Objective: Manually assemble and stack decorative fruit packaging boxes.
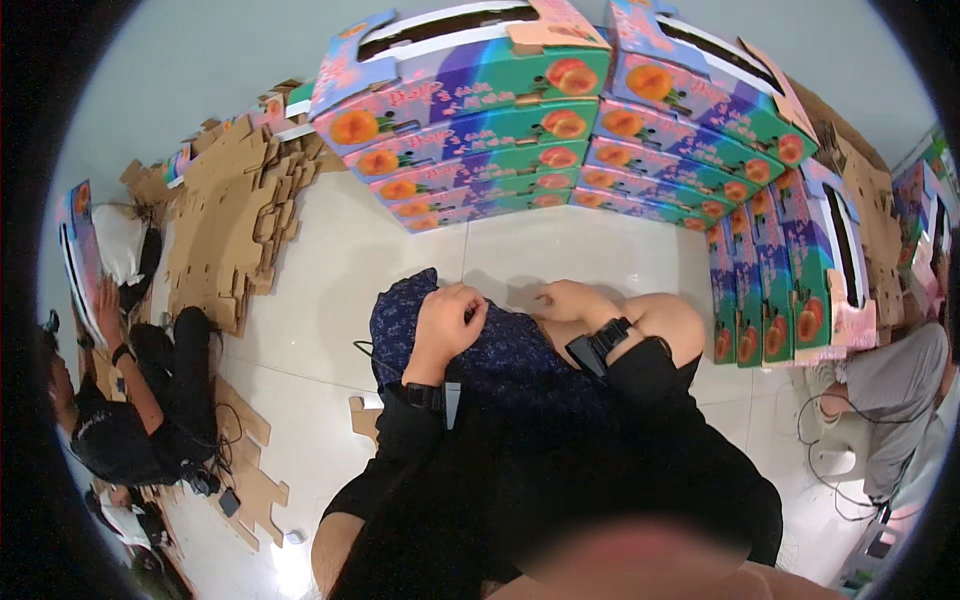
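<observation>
My left hand [450,318] rests on dark blue patterned cloth [510,350] over my lap. Its fingers curl loosely into a fist, and nothing shows in them. My right hand [572,300] hovers by my bare knee [670,325], fingers slightly bent and apart, holding nothing. Each wrist wears a black strap with a grey device. Beyond my hands stands a stack of colourful fruit cartons [470,150] with peach pictures and slots in the top. A second stack of cartons [680,140] adjoins it on the right.
More cartons [790,270] stand on edge at the right, by a seated person in grey trousers [905,390]. Flat brown cardboard [215,220] is piled at the left. A person in black [125,420] there touches a carton [78,260]. Cables [830,450] lie on the white tiled floor.
</observation>
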Tool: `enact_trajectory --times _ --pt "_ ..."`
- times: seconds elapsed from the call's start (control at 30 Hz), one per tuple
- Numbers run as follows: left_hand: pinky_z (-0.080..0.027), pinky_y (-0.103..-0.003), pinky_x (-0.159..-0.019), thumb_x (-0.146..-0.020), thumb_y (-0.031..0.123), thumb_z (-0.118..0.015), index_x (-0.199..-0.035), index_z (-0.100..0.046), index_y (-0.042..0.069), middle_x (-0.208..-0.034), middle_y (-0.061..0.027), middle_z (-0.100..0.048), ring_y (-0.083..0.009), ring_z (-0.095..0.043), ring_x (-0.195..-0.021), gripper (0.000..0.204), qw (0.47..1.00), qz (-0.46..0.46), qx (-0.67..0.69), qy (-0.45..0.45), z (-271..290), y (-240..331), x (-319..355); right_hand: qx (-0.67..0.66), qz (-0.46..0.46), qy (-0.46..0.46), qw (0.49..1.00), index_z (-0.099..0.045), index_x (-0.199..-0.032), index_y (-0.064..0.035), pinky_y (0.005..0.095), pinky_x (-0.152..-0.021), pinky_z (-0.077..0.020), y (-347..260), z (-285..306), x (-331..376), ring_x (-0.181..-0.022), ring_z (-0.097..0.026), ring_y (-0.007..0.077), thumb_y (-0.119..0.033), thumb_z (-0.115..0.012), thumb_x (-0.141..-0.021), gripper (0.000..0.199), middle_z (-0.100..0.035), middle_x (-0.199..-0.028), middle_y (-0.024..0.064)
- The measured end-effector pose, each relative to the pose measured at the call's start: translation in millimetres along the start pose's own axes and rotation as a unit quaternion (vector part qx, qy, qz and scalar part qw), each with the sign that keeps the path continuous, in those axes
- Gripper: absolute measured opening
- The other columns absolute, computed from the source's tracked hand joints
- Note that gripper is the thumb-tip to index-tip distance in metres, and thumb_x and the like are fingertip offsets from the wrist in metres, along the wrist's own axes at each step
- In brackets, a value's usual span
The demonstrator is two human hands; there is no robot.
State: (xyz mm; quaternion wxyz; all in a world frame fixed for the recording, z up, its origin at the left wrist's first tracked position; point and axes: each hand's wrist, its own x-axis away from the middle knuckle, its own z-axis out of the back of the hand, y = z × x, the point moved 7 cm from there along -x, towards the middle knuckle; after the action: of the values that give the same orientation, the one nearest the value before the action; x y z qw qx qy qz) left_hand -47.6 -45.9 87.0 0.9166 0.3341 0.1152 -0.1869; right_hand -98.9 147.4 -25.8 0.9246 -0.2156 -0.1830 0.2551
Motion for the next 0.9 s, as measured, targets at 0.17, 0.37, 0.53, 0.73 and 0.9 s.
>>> enact_trajectory --times 0.17,0.37,0.53,0.73,0.9 --pt "-0.045 -0.037 -0.063 -0.073 0.010 -0.066 -0.072 -0.059 0.005 -0.069 -0.0074 -0.059 -0.0265 -0.059 -0.067 0.009 1.000 0.002 0.004 0.004 -2 5 -8 0.056 -0.062 -0.157 0.984 -0.062 -0.111 -0.0077 0.0430 -0.079 -0.0491 -4 -34 -11 -0.095 -0.061 0.0361 -0.035 -0.059 -0.080 0.041 -0.065 -0.104 0.0174" --pt "-0.046 -0.037 -0.060 -0.072 0.008 -0.067 -0.073 -0.059 0.005 -0.069 -0.0078 -0.060 -0.0266 -0.059 -0.066 0.009 0.999 0.028 -0.024 -0.024 -7 3 -12 0.047 -0.045 -0.173 0.983 -0.063 -0.108 -0.0077 0.0450 -0.079 -0.0497 -1 -66 -27 -0.095 -0.061 0.0346 -0.033 -0.058 -0.080 0.038 -0.066 -0.103 0.0146" --pt "-0.046 -0.037 -0.061 -0.074 0.009 -0.067 -0.074 -0.060 0.005 -0.070 -0.0081 -0.060 -0.0263 -0.060 -0.066 0.008 0.998 0.054 -0.024 -0.035 -9 0 -13 0.065 -0.025 -0.143 0.987 -0.064 -0.108 -0.0075 0.0455 -0.079 -0.0498 -6 -58 -24 -0.094 -0.062 0.0347 -0.033 -0.060 -0.080 0.038 -0.066 -0.102 0.0142" --pt "-0.048 -0.034 -0.060 -0.076 0.010 -0.066 -0.076 -0.063 0.003 -0.071 -0.0098 -0.061 -0.0253 -0.060 -0.066 0.008 0.997 0.053 -0.045 -0.045 -7 5 -16 0.082 -0.034 -0.156 0.984 -0.065 -0.103 -0.0055 0.0460 -0.078 -0.0502 -17 -48 -23 -0.093 -0.062 0.0350 -0.033 -0.062 -0.079 0.036 -0.066 -0.099 0.0156" --pt "-0.047 -0.035 -0.061 -0.076 0.011 -0.066 -0.076 -0.062 0.004 -0.071 -0.0092 -0.060 -0.0255 -0.060 -0.066 0.008 0.997 0.058 -0.035 -0.047 -10 3 -17 0.054 -0.008 -0.125 0.991 -0.066 -0.099 -0.0045 0.0458 -0.078 -0.0505 -22 -42 -21 -0.092 -0.062 0.0351 -0.032 -0.063 -0.078 0.035 -0.066 -0.097 0.0162"
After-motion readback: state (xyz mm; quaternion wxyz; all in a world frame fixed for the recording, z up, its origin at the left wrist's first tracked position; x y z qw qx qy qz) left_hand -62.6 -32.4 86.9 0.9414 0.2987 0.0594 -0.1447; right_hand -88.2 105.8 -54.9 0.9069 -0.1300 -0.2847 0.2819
